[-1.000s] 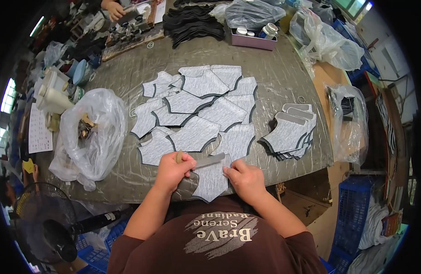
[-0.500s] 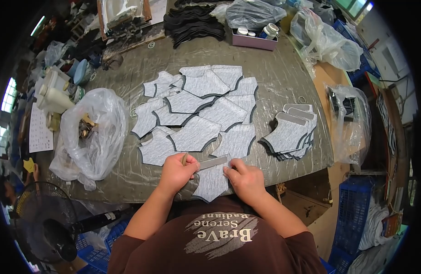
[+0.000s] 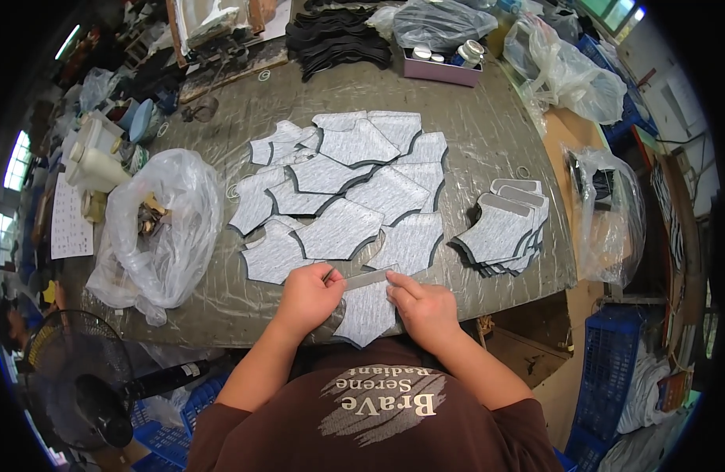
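A heather-grey cut fabric piece [image 3: 364, 316] with dark edging lies at the table's near edge, its point toward me. Along its top runs a plain grey strip [image 3: 367, 278]. My left hand [image 3: 312, 294] is closed, pinching the strip's left end; something thin and dark shows between its fingers, too small to name. At the strip's right end, my right hand [image 3: 423, 307] is closed, with fingertips pressed on the strip and the fabric's upper corner. Just beyond both hands spread several overlapping grey fabric pieces [image 3: 339, 228].
To the right sits a stack of fabric pieces with grey strips [image 3: 500, 232]. A clear plastic bag [image 3: 193, 236] stands left, near a fan [image 3: 75, 377]. Behind are black cut pieces [image 3: 339, 47] and a purple box [image 3: 441, 71] with bottles. Blue crates [image 3: 606, 354] stand at right.
The right fingertips have shifted slightly up onto the strip's right end. The left hand has turned a little, its fingers closer over the strip. The whole view has shifted slightly.
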A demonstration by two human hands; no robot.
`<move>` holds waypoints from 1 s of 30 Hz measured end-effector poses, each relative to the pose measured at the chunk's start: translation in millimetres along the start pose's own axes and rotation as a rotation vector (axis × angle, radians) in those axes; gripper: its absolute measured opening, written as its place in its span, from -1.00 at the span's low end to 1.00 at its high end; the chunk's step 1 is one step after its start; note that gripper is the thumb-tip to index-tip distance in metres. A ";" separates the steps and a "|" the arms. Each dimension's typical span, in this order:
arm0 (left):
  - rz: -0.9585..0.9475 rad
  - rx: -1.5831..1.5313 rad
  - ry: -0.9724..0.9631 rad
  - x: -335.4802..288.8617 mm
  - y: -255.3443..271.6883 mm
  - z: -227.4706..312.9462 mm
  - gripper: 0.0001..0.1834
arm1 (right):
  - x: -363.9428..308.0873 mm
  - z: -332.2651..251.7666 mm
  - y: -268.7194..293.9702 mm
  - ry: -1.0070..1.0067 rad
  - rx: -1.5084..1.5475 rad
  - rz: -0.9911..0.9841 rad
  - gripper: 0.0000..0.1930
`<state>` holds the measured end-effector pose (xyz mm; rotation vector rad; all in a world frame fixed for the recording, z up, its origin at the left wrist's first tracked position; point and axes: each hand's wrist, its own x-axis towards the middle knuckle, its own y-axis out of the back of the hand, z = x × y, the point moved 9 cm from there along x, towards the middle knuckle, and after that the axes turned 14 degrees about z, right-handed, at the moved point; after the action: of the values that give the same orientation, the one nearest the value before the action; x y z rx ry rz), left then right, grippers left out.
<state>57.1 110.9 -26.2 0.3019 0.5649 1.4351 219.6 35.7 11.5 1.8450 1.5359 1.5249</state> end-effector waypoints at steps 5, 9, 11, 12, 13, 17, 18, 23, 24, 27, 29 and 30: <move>0.039 0.203 -0.221 -2.8 1.1 24.3 -0.83 | 0.6 0.3 -0.2 -0.011 0.009 -0.001 -0.89; 0.039 0.267 -0.258 -3.0 -0.3 23.0 -0.84 | 3.0 1.0 2.3 -0.048 0.005 0.006 -0.87; 0.142 0.291 -0.486 -7.1 3.2 35.0 -0.85 | 2.7 1.8 3.6 -0.049 0.010 0.013 -0.85; 0.142 0.289 -0.494 -7.4 2.4 30.9 -0.85 | 1.6 9.6 9.8 -0.146 0.093 0.087 -0.82; 0.114 0.119 -0.424 -6.7 3.0 22.7 -0.86 | 0.6 17.9 15.9 -0.244 0.176 0.162 -0.78; -0.104 -0.433 -0.004 -13.7 -10.9 9.3 -0.87 | -4.0 41.6 27.6 -0.513 0.358 0.277 -0.74; -0.105 -0.435 -0.008 -14.0 -11.4 15.1 -0.87 | -10.2 51.4 20.9 -0.667 0.548 0.188 -0.75; -0.128 -0.142 -0.186 -6.1 -36.5 53.2 -0.76 | 1.8 98.3 87.5 -0.879 0.553 0.341 -0.79; 0.029 -0.038 -0.660 -13.3 -33.4 89.1 -0.65 | 1.8 121.5 110.1 -0.815 0.376 0.443 -0.78; -0.216 0.372 -0.792 -23.5 -65.4 78.0 -0.55 | 8.8 162.9 140.7 -0.814 0.217 0.489 -0.77; -0.214 0.410 -0.823 -34.9 -62.4 77.4 -0.50 | 18.8 147.7 167.7 -0.385 -0.314 0.663 -0.75; -0.245 0.446 -0.801 -40.5 -60.1 68.1 -0.49 | 15.8 145.0 163.0 -0.421 -0.227 0.700 -0.75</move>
<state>142.8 72.7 6.7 1.0648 0.2345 0.8323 425.2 40.7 85.9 2.4863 0.5224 1.3371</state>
